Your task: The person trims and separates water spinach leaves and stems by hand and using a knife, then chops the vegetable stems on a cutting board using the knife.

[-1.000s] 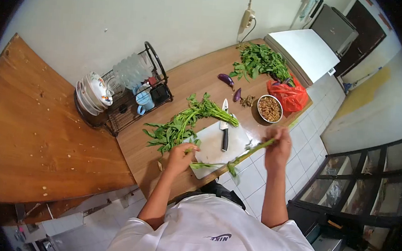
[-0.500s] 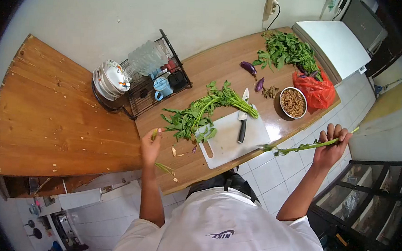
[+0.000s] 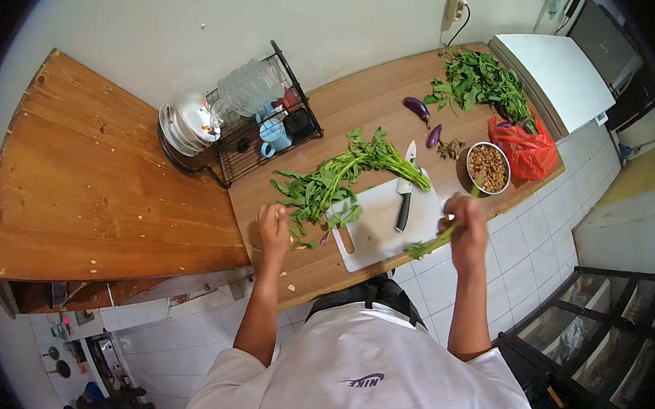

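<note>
My right hand [image 3: 466, 228] is closed around a leafy green stalk [image 3: 432, 244], above the right front edge of the table. The stalk's leafy end points down and left toward the white cutting board [image 3: 378, 235]. Beside the heap of leafy greens [image 3: 321, 183], my left hand [image 3: 272, 233] has its fingers curled together; what they hold, if anything, is hidden. The heap's stems reach over the board's far edge. A kitchen knife [image 3: 403, 208] with a black handle lies on the board, its blade tip pointing away from me.
Purple eggplants [image 3: 416, 107], a bowl of brown crumbly food [image 3: 488, 169], a red plastic bag [image 3: 525, 154] and more greens [image 3: 476, 82] are at the right. A dish rack [image 3: 269, 121] with plates [image 3: 189, 125] and glasses stands at the left, by a wooden surface [image 3: 108, 189].
My right hand has swung inward from the far right with the stalk, nearer the board. My left hand has shifted slightly right, toward the heap of greens. The whole view has moved a little.
</note>
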### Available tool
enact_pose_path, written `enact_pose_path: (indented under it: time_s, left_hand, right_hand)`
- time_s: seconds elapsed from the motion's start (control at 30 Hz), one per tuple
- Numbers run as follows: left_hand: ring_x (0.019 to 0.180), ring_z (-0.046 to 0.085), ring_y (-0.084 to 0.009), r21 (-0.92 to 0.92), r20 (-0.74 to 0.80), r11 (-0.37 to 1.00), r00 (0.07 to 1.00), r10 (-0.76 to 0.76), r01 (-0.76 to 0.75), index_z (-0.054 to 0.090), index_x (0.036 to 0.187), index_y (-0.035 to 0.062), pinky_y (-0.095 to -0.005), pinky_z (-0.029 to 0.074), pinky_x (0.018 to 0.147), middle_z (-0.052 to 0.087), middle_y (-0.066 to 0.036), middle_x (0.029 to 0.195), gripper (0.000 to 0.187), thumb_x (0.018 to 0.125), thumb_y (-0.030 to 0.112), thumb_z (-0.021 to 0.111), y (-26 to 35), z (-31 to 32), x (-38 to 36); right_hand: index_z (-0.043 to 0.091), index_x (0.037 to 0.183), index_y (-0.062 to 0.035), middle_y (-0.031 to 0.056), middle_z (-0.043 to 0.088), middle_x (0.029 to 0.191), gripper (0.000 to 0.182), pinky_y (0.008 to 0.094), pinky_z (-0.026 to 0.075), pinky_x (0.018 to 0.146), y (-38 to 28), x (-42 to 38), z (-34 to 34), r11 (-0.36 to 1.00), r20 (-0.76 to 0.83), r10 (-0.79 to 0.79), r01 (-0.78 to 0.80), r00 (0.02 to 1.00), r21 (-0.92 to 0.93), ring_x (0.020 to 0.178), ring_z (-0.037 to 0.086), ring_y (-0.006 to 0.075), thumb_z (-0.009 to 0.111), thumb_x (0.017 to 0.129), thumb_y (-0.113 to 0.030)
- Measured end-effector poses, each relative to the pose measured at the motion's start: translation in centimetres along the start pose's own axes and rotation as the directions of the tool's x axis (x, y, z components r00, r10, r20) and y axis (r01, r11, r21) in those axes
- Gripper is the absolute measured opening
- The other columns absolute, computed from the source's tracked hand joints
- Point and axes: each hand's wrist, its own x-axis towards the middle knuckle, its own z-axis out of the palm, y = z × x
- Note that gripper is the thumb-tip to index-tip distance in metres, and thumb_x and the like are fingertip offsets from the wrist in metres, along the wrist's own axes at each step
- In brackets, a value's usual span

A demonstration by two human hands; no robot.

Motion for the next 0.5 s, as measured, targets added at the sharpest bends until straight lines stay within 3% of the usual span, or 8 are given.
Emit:
enact_pose_path:
  time_s: [0.07, 0.13, 0.2, 0.27, 0.3, 0.37, 0.47, 0.5]
  left_hand:
    - [0.094, 0.055, -0.0347, 0.061, 0.036, 0.998, 0.999, -0.013, 0.011, 0.061, 0.091, 0.0011, -0.0442, 0.041, 0.086, 0.057, -0.014, 0.093, 0.021, 0.098, 0.020, 0.058, -1.0, -0.7, -2.4]
    - [0.093, 0.051, -0.0333, 0.241, 0.114, 0.951, 0.979, 0.170, -0.193, 0.058, 0.083, 0.0071, -0.0476, 0.036, 0.086, 0.052, -0.010, 0.084, 0.026, 0.089, 0.030, 0.068, -4.2, -0.3, -5.8]
    - [0.096, 0.049, -0.0348, 0.355, 0.207, 0.922, 0.975, 0.083, -0.154, 0.057, 0.081, 0.0086, -0.0502, 0.036, 0.087, 0.052, -0.012, 0.088, 0.031, 0.078, 0.034, 0.075, -7.1, -0.7, -10.1]
    - [0.103, 0.048, -0.0362, 0.420, 0.218, 0.903, 0.976, -0.005, -0.089, 0.059, 0.090, 0.0084, -0.0514, 0.037, 0.092, 0.052, -0.013, 0.099, 0.039, 0.070, 0.033, 0.081, -9.8, -0.9, -14.5]
    - [0.103, 0.048, -0.0362, 0.418, 0.219, 0.904, 0.976, -0.006, -0.088, 0.059, 0.090, 0.0084, -0.0514, 0.037, 0.092, 0.052, -0.013, 0.099, 0.039, 0.070, 0.033, 0.081, -10.4, -1.1, -15.8]
    - [0.111, 0.047, -0.0359, 0.376, 0.322, 0.927, 0.939, -0.119, -0.012, 0.059, 0.104, 0.0079, -0.0515, 0.038, 0.097, 0.051, -0.013, 0.109, 0.051, 0.065, 0.031, 0.083, -11.5, -1.6, -18.3]
    - [0.117, 0.046, -0.0343, 0.445, 0.372, 0.891, 0.885, -0.279, 0.093, 0.057, 0.115, 0.0090, -0.0505, 0.039, 0.099, 0.049, -0.011, 0.118, 0.063, 0.063, 0.030, 0.085, -14.7, 0.0, -21.2]
    - [0.116, 0.047, -0.0340, 0.468, 0.352, 0.880, 0.897, -0.267, 0.078, 0.059, 0.110, 0.0091, -0.0495, 0.040, 0.096, 0.051, -0.012, 0.117, 0.051, 0.069, 0.030, 0.082, -14.6, 0.3, -21.0]
  right_hand:
    - [0.059, 0.079, -0.0074, 0.0031, 0.054, 0.074, 0.037, 0.0275, 0.044, 0.062, 4.1, 0.6, -0.1, 0.922, 0.038, 0.217, -0.192, 0.975, -0.335, 0.068, 0.052, 0.0132, 0.055, 0.098, -0.039]
    - [0.065, 0.084, -0.0033, 0.0013, 0.059, 0.073, 0.037, 0.0306, 0.047, 0.065, 9.6, 1.1, 0.7, 0.821, 0.200, 0.400, -0.253, 0.894, -0.512, 0.069, 0.055, 0.0131, 0.060, 0.095, -0.038]
    - [0.067, 0.090, 0.0000, 0.0112, 0.066, 0.076, 0.037, 0.0353, 0.050, 0.066, 14.2, 0.6, 3.4, 0.639, 0.213, 0.587, -0.286, 0.781, -0.713, 0.071, 0.063, 0.0188, 0.063, 0.093, -0.036]
    - [0.067, 0.099, 0.0023, 0.0204, 0.070, 0.083, 0.038, 0.0441, 0.052, 0.074, 21.1, -0.8, 5.0, 0.604, 0.357, 0.485, -0.011, 0.798, -0.797, 0.079, 0.069, 0.0315, 0.061, 0.094, -0.035]
    - [0.067, 0.099, 0.0023, 0.0204, 0.070, 0.083, 0.038, 0.0441, 0.052, 0.074, 23.9, -1.2, 5.5, 0.602, 0.355, 0.487, -0.012, 0.798, -0.798, 0.079, 0.069, 0.0315, 0.061, 0.094, -0.035]
    - [0.065, 0.105, -0.0033, 0.0199, 0.068, 0.078, 0.030, 0.0468, 0.052, 0.073, 28.7, -2.2, 6.4, 0.456, 0.413, 0.396, 0.215, 0.820, -0.864, 0.078, 0.068, 0.0361, 0.063, 0.093, -0.031]
    - [0.061, 0.118, -0.0055, 0.0238, 0.070, 0.089, 0.037, 0.0529, 0.052, 0.080, 32.8, -1.9, 7.2, 0.262, 0.299, 0.472, 0.192, 0.829, -0.946, 0.086, 0.066, 0.0447, 0.063, 0.091, -0.030]
    - [0.061, 0.118, -0.0055, 0.0238, 0.070, 0.089, 0.037, 0.0529, 0.052, 0.080, 33.5, -1.8, 7.5, 0.259, 0.300, 0.471, 0.196, 0.829, -0.946, 0.086, 0.066, 0.0447, 0.063, 0.091, -0.030]
